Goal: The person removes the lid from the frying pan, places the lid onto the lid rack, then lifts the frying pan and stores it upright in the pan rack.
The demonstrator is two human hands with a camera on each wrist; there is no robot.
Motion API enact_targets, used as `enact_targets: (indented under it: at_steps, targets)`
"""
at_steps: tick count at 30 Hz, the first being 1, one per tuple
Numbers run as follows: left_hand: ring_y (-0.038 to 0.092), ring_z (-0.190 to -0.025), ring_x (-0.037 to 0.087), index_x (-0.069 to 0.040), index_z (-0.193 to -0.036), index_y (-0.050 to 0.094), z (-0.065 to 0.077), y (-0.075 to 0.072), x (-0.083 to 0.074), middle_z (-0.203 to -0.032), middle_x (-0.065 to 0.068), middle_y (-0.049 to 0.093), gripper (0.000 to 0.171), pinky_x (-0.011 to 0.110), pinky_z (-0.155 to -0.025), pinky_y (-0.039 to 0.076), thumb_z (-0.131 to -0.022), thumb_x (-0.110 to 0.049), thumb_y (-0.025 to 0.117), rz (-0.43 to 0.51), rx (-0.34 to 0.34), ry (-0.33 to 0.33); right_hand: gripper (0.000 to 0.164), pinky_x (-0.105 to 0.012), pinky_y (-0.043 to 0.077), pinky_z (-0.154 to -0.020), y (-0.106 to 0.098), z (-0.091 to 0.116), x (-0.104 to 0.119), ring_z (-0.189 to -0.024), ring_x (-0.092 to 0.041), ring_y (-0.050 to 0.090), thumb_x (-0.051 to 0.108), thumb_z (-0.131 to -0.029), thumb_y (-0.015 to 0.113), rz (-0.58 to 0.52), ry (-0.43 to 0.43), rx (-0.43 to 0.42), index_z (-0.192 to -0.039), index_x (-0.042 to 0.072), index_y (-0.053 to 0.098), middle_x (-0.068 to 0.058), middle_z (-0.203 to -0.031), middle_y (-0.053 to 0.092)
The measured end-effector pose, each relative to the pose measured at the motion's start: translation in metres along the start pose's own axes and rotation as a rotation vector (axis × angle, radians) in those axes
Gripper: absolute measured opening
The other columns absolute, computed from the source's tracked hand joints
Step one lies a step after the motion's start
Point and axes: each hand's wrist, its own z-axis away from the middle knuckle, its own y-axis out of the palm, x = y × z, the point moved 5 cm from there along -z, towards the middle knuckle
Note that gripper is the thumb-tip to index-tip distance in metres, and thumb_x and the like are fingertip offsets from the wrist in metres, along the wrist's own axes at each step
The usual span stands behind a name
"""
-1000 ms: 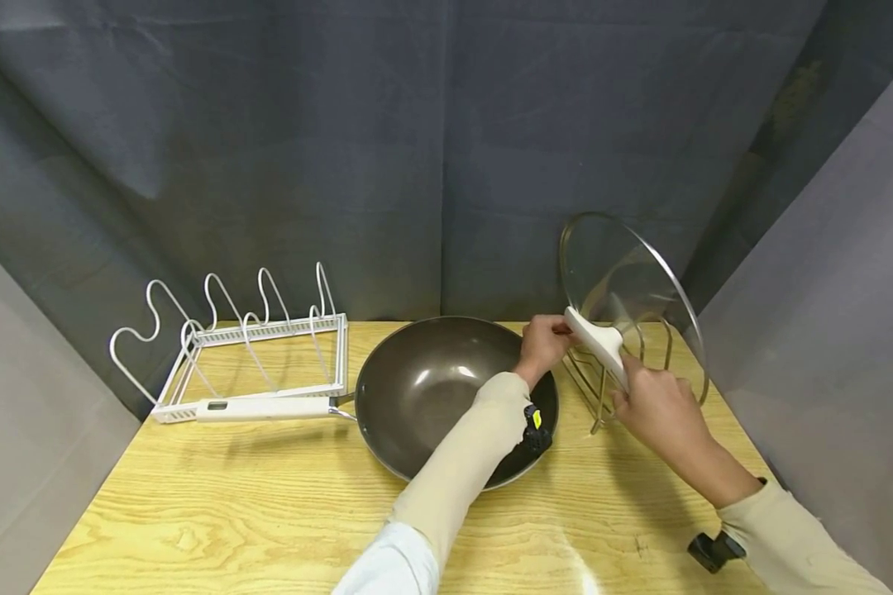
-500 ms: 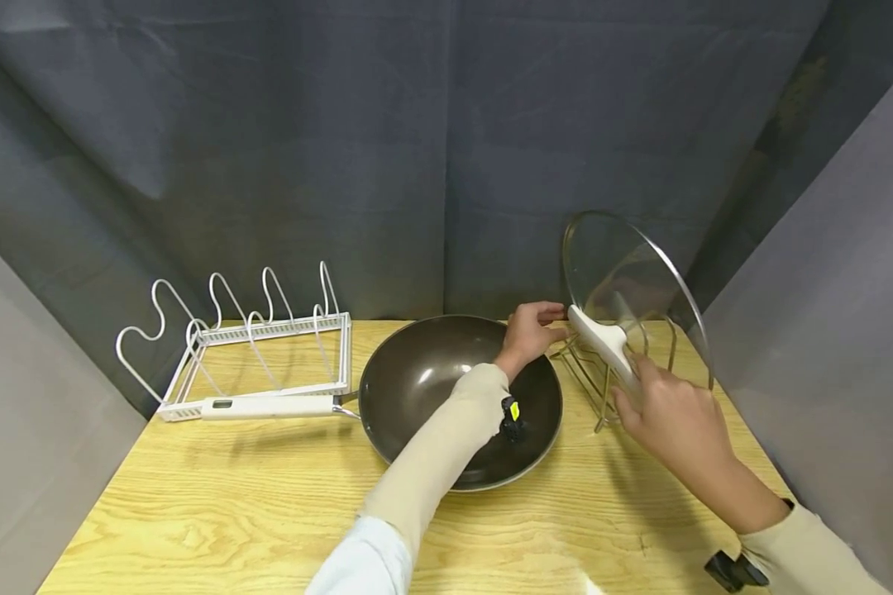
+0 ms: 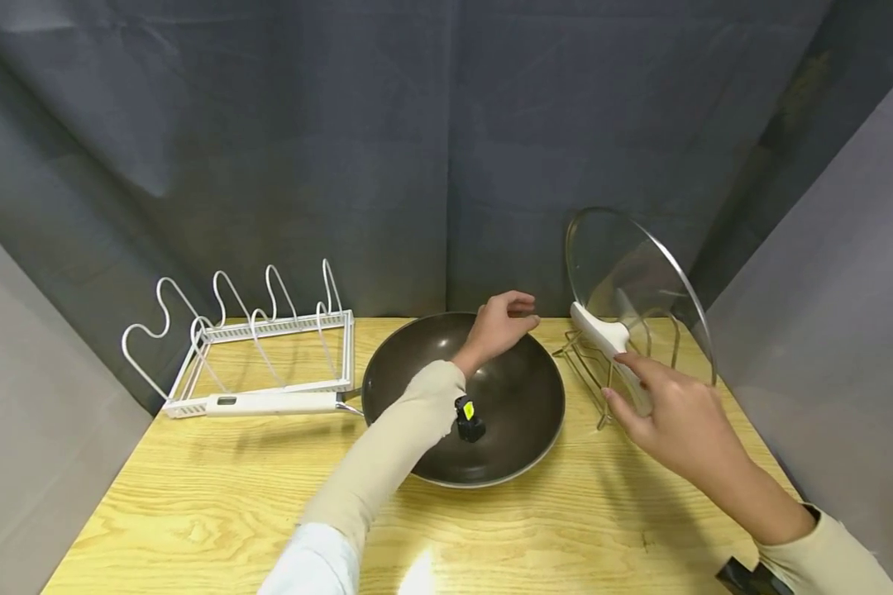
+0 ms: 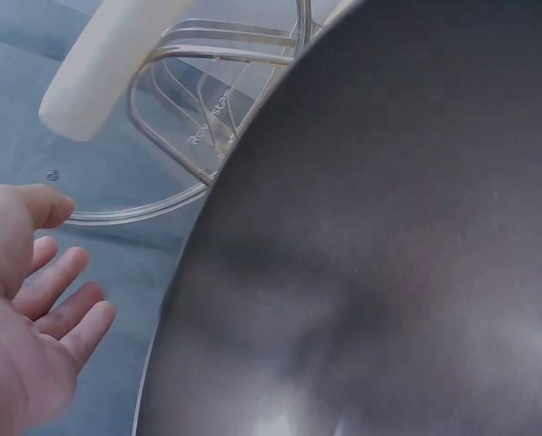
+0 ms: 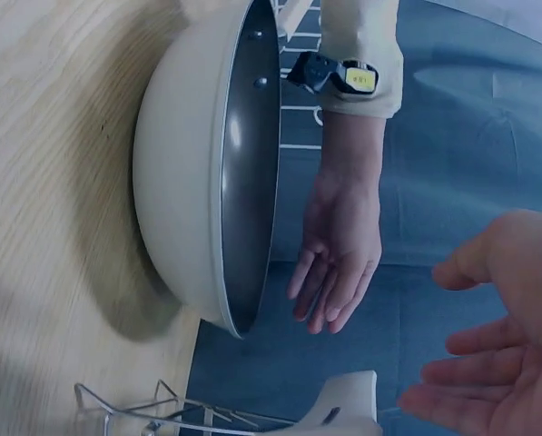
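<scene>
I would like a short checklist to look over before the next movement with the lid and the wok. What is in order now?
1. Right-hand grip off the lid handle: ok; a gap shows in the right wrist view.
2. Left-hand grip free: ok; it holds nothing.
3. Glass lid standing without a hand: ok; on edge at the wire rack.
4. Lid securely seated in that rack: cannot tell.
5. Wok open side up on the table: ok.
6. Wok handle apart from the white rack: cannot tell; they overlap in the head view.

Left hand [image 3: 497, 328] hovers over the wok [image 3: 517, 413], right hand [image 3: 677, 413] near the glass lid [image 3: 628, 268].
</scene>
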Motion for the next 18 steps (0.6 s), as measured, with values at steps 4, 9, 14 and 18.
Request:
enact_targets:
  at_steps: [4, 9, 14, 18]
  targets:
    - [0.063, -0.123, 0.021, -0.013, -0.138, 0.062, 0.013, -0.016, -0.003, -0.135, 0.008, 0.067, 0.04, 0.033, -0.098, 0.054, -0.1, -0.025, 0.067, -0.019, 0.056, 0.016, 0.057, -0.054, 0.055, -0.054, 0.005, 0.001, 0.001, -0.069, -0.033, 0.072, 0.019, -0.079, 0.084, -0.052, 0.04, 0.053, -0.127, -0.005, 0.066, -0.031, -0.117, 0.069]
    - [0.063, -0.124, 0.018, -0.014, -0.14, 0.061, 0.031, -0.038, -0.004, -0.137, 0.004, 0.066, 0.043, 0.034, -0.102, 0.052, -0.1, -0.028, 0.068, -0.084, 0.097, 0.057, 0.057, -0.056, 0.057, -0.061, 0.013, 0.001, 0.003, -0.075, -0.035, 0.074, 0.02, -0.082, 0.083, -0.125, 0.084, 0.085, -0.131, -0.003, 0.064, -0.032, -0.121, 0.067]
    - [0.057, -0.132, 0.016, -0.013, -0.141, 0.06, 0.053, -0.064, -0.001, -0.142, 0.001, 0.063, 0.045, 0.035, -0.109, 0.047, -0.1, -0.029, 0.068, -0.209, 0.117, 0.106, 0.056, -0.059, 0.058, -0.07, 0.023, 0.002, 0.003, -0.082, -0.035, 0.075, 0.022, -0.086, 0.081, -0.185, 0.132, 0.135, -0.135, 0.002, 0.063, -0.027, -0.119, 0.07]
    - [0.057, -0.133, 0.016, -0.013, -0.14, 0.061, 0.071, -0.086, 0.002, -0.141, 0.001, 0.063, 0.047, 0.035, -0.11, 0.045, -0.098, -0.032, 0.069, -0.295, 0.104, 0.124, 0.057, -0.059, 0.058, -0.073, 0.034, 0.003, 0.001, -0.085, -0.039, 0.075, 0.022, -0.088, 0.08, -0.256, 0.157, 0.173, -0.137, 0.001, 0.061, -0.026, -0.121, 0.07]
